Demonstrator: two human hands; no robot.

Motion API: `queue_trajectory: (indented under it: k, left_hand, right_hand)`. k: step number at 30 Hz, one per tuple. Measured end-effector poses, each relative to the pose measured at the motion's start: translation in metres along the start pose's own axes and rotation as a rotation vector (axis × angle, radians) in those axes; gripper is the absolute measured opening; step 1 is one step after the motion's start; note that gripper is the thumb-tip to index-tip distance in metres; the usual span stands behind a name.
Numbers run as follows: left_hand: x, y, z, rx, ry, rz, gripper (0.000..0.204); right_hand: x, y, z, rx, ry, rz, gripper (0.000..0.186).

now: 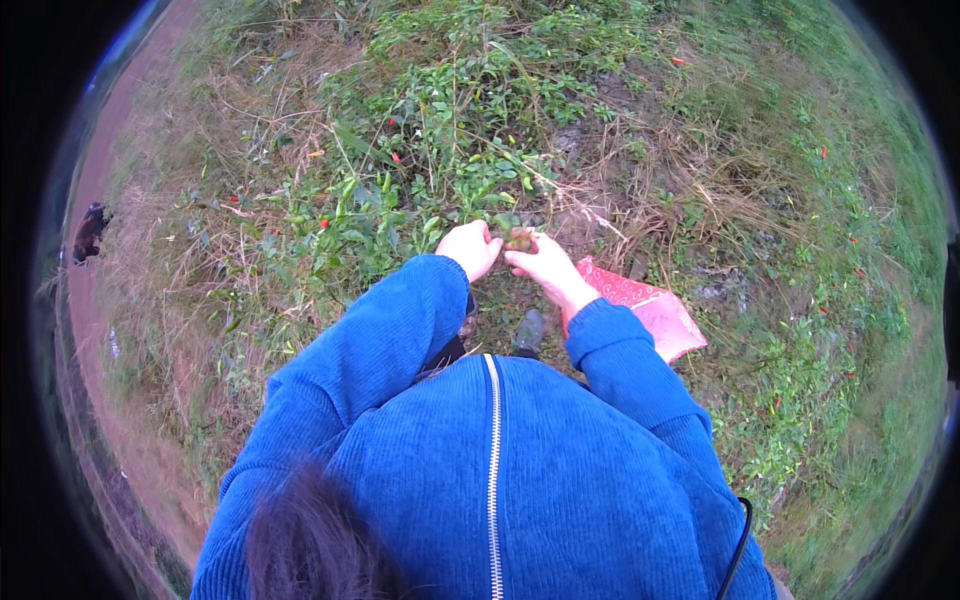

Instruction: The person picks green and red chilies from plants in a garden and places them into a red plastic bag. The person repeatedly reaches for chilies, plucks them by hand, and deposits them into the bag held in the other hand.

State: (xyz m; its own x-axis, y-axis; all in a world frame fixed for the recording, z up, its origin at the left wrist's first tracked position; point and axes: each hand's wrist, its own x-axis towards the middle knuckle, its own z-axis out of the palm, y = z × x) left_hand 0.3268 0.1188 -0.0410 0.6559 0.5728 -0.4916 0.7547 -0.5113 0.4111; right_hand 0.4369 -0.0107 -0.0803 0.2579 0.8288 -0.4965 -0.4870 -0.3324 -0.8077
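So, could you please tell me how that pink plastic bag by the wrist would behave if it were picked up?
The pink plastic bag lies crumpled on the grass, so it is probably floppy and light. Its thin film would likely sag and might snag on the dry stems.

Your left hand (468, 247) and right hand (545, 268) meet at a green sprig (517, 237) of the chilli plant (420, 190) (red plastic bag (650, 308) just beside your right wrist).

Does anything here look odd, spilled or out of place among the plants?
Nothing looks spilled or broken. The one thing that stands out is a pink bag hanging below the right hand, bright against the green. The left hand meets it at a small leafy sprig.
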Motion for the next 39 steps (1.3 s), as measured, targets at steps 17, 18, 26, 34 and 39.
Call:
queue_trajectory:
  k: [17, 18, 26, 34, 39]
  left_hand:
    - [-0.015, -0.060, 0.005, -1.260, -0.402, -0.803, 0.016]
    - [-0.022, -0.065, 0.001, -1.363, -0.477, -0.820, 0.016]
    - [-0.065, -0.032, -0.023, -1.507, -0.409, -0.454, 0.015]
    - [-0.084, -0.002, -0.038, -1.259, -0.368, -0.153, 0.014]
    - [-0.091, 0.015, -0.036, -1.168, -0.378, 0.003, 0.010]
  right_hand:
    - [-0.015, 0.019, 0.046, -0.150, -0.030, -0.133, 0.018]
    - [-0.017, 0.020, 0.047, -0.141, -0.061, -0.122, 0.018]
    - [-0.019, 0.004, 0.043, -0.116, -0.045, -0.158, 0.020]
    - [-0.062, -0.045, 0.030, -0.676, 0.017, -0.856, 0.044]
    - [-0.079, -0.068, 0.028, -0.801, 0.031, -0.955, 0.024]
